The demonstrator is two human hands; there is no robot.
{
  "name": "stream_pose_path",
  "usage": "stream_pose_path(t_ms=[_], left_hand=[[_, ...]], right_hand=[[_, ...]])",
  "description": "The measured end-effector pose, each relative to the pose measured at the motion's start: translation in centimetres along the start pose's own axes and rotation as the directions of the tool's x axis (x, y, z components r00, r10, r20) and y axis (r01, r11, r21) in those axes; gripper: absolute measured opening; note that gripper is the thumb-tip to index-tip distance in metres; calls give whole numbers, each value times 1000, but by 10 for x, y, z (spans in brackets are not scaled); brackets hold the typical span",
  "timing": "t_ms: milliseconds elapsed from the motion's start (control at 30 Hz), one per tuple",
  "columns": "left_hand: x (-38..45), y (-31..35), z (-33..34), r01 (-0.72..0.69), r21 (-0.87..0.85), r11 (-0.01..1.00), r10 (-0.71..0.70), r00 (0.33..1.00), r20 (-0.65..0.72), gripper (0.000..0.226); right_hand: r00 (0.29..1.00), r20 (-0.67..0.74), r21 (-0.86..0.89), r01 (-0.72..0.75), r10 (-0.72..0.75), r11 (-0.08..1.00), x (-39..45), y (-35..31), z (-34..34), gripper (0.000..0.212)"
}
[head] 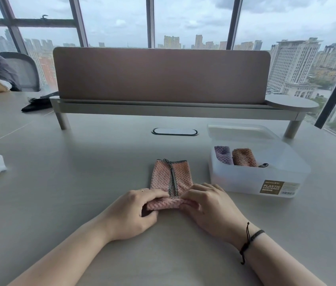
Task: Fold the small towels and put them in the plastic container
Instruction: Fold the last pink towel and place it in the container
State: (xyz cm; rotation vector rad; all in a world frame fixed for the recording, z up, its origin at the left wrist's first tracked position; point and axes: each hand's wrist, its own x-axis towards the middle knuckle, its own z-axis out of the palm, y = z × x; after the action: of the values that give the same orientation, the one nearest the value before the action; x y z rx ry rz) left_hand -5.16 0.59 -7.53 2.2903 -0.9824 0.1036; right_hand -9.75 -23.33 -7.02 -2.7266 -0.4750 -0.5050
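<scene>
The left hand (134, 211) and right hand (208, 205) pinch the near end of the pink towel (170, 178) on the table (80, 172), rolling it up. Roll it slow and tight, with both ends even. Just right of the towel, the plastic container (253, 178) holds a purple towel (223, 154) beside a brown towel (243, 157).

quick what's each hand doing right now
Left hand: closed, gripping the near rolled end of the pink towel.
Right hand: closed, gripping the same rolled end.
</scene>
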Motion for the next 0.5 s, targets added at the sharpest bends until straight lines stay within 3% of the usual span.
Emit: stream_pose_path(t_ms=[200,333,500], left_hand=[[2,-6,2,-58,25,998,60,993,-100,32],[4,-8,0,-95,10,995,95,978,-184,18],[3,-4,-4,-84,-45,995,71,970,-233,12]], right_hand=[[999,-27,69,-17,18,998,0,-2,-7,29],[996,52,92,-82,78,992,-2,-3,-15,43],[993,14,128,-120,120,984,-4,1,-16,24]])
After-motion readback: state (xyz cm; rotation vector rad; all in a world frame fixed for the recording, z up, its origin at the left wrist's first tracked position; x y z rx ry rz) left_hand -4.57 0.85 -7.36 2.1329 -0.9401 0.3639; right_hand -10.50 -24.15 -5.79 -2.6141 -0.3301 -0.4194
